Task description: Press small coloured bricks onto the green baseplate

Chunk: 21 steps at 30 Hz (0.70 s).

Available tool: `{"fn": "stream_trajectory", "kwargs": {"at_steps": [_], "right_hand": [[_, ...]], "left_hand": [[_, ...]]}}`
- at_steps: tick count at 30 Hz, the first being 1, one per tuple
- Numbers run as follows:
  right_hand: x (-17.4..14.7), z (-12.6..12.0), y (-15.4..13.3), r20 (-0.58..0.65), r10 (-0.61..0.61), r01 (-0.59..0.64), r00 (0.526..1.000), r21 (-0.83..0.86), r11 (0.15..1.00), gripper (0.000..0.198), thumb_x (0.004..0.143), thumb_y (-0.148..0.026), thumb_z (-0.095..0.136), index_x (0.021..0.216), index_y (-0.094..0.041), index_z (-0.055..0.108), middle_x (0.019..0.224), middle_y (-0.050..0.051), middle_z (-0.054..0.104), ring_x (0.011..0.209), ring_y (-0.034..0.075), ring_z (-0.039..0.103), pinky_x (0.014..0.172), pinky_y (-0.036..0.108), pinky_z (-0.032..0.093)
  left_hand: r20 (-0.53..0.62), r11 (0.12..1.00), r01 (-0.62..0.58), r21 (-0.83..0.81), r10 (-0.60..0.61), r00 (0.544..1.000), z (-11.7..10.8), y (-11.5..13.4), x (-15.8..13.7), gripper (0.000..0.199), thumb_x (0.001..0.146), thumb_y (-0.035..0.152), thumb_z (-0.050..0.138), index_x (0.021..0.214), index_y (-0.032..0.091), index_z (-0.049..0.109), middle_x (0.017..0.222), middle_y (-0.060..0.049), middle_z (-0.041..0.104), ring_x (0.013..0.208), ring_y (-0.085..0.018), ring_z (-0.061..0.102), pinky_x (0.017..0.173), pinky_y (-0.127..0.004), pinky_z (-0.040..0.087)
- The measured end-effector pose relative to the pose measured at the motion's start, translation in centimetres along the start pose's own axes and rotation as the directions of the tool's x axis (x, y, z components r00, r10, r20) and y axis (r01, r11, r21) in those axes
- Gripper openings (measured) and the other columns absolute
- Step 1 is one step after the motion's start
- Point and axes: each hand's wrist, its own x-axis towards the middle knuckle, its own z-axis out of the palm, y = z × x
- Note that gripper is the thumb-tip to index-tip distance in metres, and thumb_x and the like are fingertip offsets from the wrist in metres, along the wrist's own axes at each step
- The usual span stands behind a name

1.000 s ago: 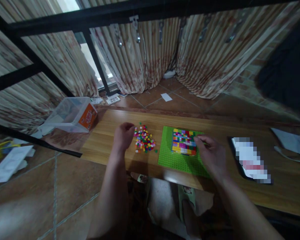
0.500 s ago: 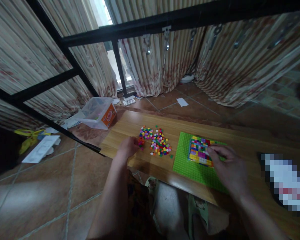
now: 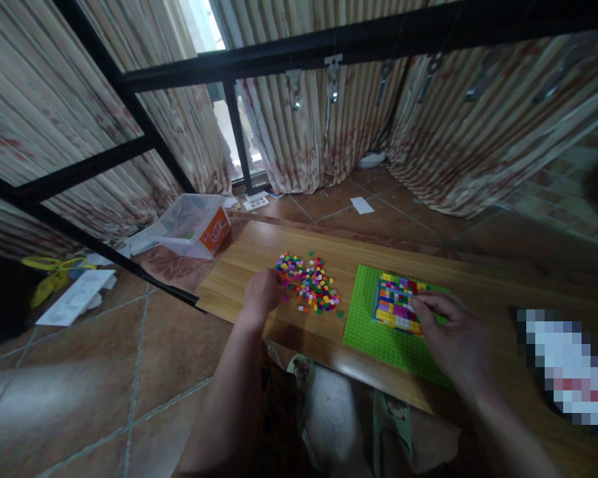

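Small loose toy bricks (image 3: 321, 285) in many colours lie in a heap on the wooden bench. My left hand (image 3: 263, 292) is at the heap's left edge, its fingers curled down and closed; their tips are hidden. To the right lies a green studded baseplate (image 3: 366, 322), carrying a rectangular build of colourful bricks (image 3: 396, 302). Over the right side of that build is my right hand (image 3: 456, 332), thumb and fingers pinched together at its edge. Whatever sits between those fingertips is too small to make out.
The wooden bench (image 3: 299, 239) runs left to right. Beyond its left end stands a clear plastic box (image 3: 192, 226) with an orange label. A blurred-out object (image 3: 568, 365) lies at the right. Black metal bars (image 3: 299, 63) and curtains (image 3: 299, 146) rise behind.
My left hand has shifted a little right and up, closer against the heap, with its fingers more tucked in. My right hand stays at the build, almost unmoved.
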Motion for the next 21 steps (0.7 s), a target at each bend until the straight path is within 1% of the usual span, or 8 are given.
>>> {"fn": "stream_trajectory", "kwargs": {"at_steps": [5, 11, 15, 17, 18, 20, 21], "right_hand": [[-0.1, 0.0, 0.3, 0.01, -0.02, 0.02, 1.0, -0.01, 1.0, 0.026, 0.086, -0.046, 0.054, 0.081, -0.024, 0.068, 0.095, 0.005, 0.069, 0.089, 0.023, 0.065, 0.083, 0.039, 0.05], [-0.2, 0.1, 0.5, 0.012, -0.012, 0.012, 1.0, -0.013, 1.0, 0.026, 0.085, -0.046, 0.055, 0.081, -0.024, 0.069, 0.095, 0.005, 0.069, 0.09, 0.024, 0.065, 0.083, 0.039, 0.05], [-0.1, 0.0, 0.2, 0.008, 0.0, 0.0, 1.0, -0.008, 1.0, 0.026, 0.086, -0.045, 0.055, 0.082, -0.023, 0.07, 0.095, 0.005, 0.069, 0.089, 0.023, 0.065, 0.084, 0.038, 0.05], [0.0, -0.1, 0.0, -0.024, -0.008, 0.008, 1.0, 0.011, 1.0, 0.026, 0.086, -0.043, 0.056, 0.082, -0.022, 0.069, 0.095, 0.006, 0.069, 0.089, 0.022, 0.065, 0.083, 0.038, 0.05], [0.0, -0.1, -0.2, -0.041, -0.012, 0.013, 0.999, 0.024, 1.0, 0.025, 0.086, -0.043, 0.056, 0.082, -0.022, 0.069, 0.094, 0.006, 0.069, 0.088, 0.022, 0.065, 0.083, 0.037, 0.05], [0.0, -0.1, -0.7, -0.068, -0.017, 0.022, 0.997, 0.065, 0.998, 0.024, 0.087, -0.042, 0.056, 0.082, -0.022, 0.069, 0.092, 0.006, 0.069, 0.088, 0.022, 0.065, 0.081, 0.037, 0.05], [-0.1, -0.1, -1.1, -0.073, -0.024, 0.031, 0.997, 0.093, 0.995, 0.023, 0.087, -0.041, 0.056, 0.084, -0.023, 0.069, 0.092, 0.005, 0.069, 0.088, 0.021, 0.065, 0.081, 0.037, 0.051]], "left_hand": [[-0.01, 1.0, -0.001, 0.021, 0.001, 1.0, 0.3, 0.1, 0.1, 0.009, 0.077, 0.022, 0.06, 0.08, 0.02, 0.068, 0.083, -0.008, 0.07, 0.083, -0.022, 0.064, 0.069, -0.028, 0.042], [-0.006, 0.999, -0.006, 0.037, 0.006, 1.0, 0.7, 0.3, 0.4, 0.009, 0.077, 0.021, 0.059, 0.081, 0.02, 0.067, 0.086, -0.01, 0.071, 0.09, -0.023, 0.065, 0.073, -0.029, 0.043], [-0.029, 1.0, -0.02, 0.019, 0.021, 0.999, 0.7, 0.0, 0.7, 0.012, 0.08, 0.02, 0.055, 0.082, 0.019, 0.067, 0.085, -0.01, 0.07, 0.085, -0.023, 0.064, 0.072, -0.029, 0.042], [-0.05, 0.997, -0.058, -0.049, 0.056, 0.997, 0.6, 0.0, 0.7, 0.012, 0.08, 0.018, 0.054, 0.081, 0.017, 0.066, 0.082, -0.009, 0.069, 0.078, -0.02, 0.062, 0.069, -0.029, 0.041], [-0.054, 0.99, -0.093, -0.11, 0.088, 0.995, 0.5, 0.2, 0.7, 0.011, 0.08, 0.018, 0.054, 0.08, 0.017, 0.065, 0.079, -0.007, 0.068, 0.074, -0.019, 0.061, 0.067, -0.028, 0.041], [-0.044, 0.945, -0.174, -0.276, 0.168, 0.985, 0.3, 1.0, 0.4, 0.01, 0.08, 0.02, 0.056, 0.078, 0.016, 0.065, 0.073, -0.004, 0.065, 0.068, -0.015, 0.057, 0.065, -0.026, 0.041], [-0.031, 0.906, -0.21, -0.369, 0.213, 0.977, 0.3, 1.7, 0.1, 0.01, 0.08, 0.022, 0.057, 0.077, 0.016, 0.065, 0.071, -0.003, 0.064, 0.067, -0.014, 0.056, 0.064, -0.025, 0.042]]}}
